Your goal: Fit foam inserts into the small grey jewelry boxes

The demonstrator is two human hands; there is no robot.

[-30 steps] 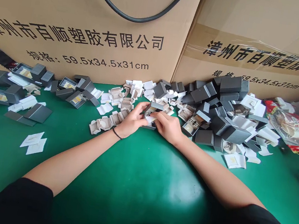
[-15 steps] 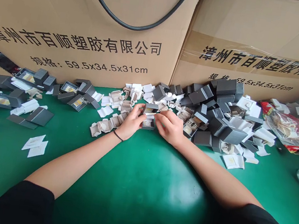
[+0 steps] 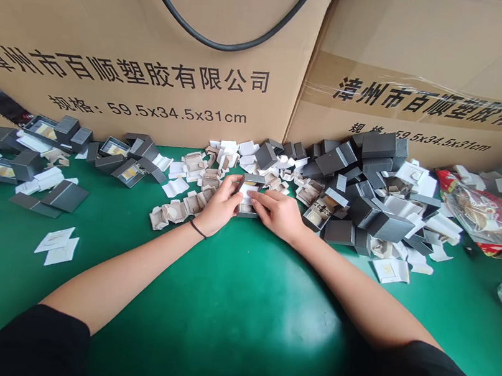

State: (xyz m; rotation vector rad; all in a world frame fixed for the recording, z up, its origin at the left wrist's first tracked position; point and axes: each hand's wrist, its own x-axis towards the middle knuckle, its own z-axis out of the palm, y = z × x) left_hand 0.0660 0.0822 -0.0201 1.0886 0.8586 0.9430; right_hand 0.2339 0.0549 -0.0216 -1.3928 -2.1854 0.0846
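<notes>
The left hand (image 3: 218, 210) held a small grey box (image 3: 247, 215), with its fingers curled around the side. The box was open, with straight edges, and sat between both hands' fingers. The right hand (image 3: 281, 215) had bent fingers close together, tips at the box's pale inside; I could not tell if they pinched anything. Left of the fingers lay bumpy, folded cardboard pieces (image 3: 176, 209). Right of them were smooth dark boxes (image 3: 367, 213). Below was a shiny green table (image 3: 232, 311).
</notes>
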